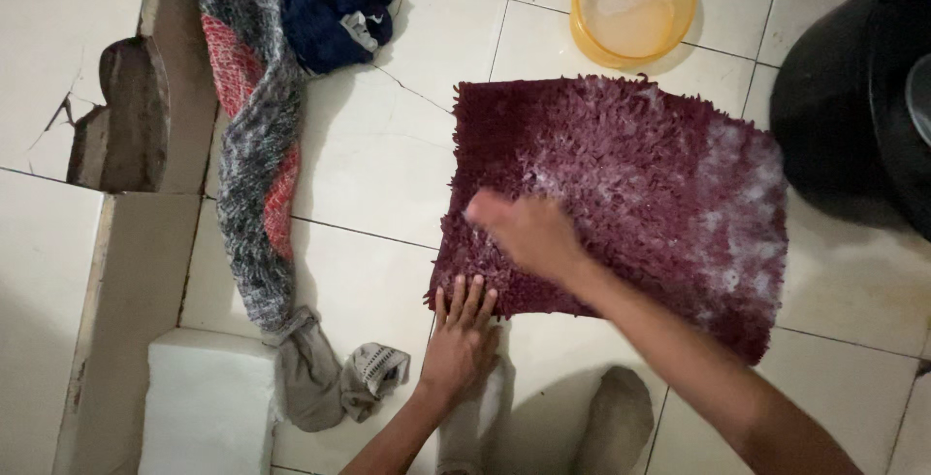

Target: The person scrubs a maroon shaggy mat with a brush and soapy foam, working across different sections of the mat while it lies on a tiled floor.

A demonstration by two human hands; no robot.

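A dark red shaggy mat lies flat on the white tiled floor, with white soapy foam across its middle and right side. My left hand presses flat, fingers spread, on the mat's near left corner. My right hand rests on the mat's left part; it is blurred, and I cannot tell if it holds anything. Two sock-covered feet show at the bottom edge.
A yellow plastic basin with soapy water sits beyond the mat. A grey and red twisted cloth, a dark blue garment and grey rags lie at left. A black bucket stands at right. A white block sits bottom left.
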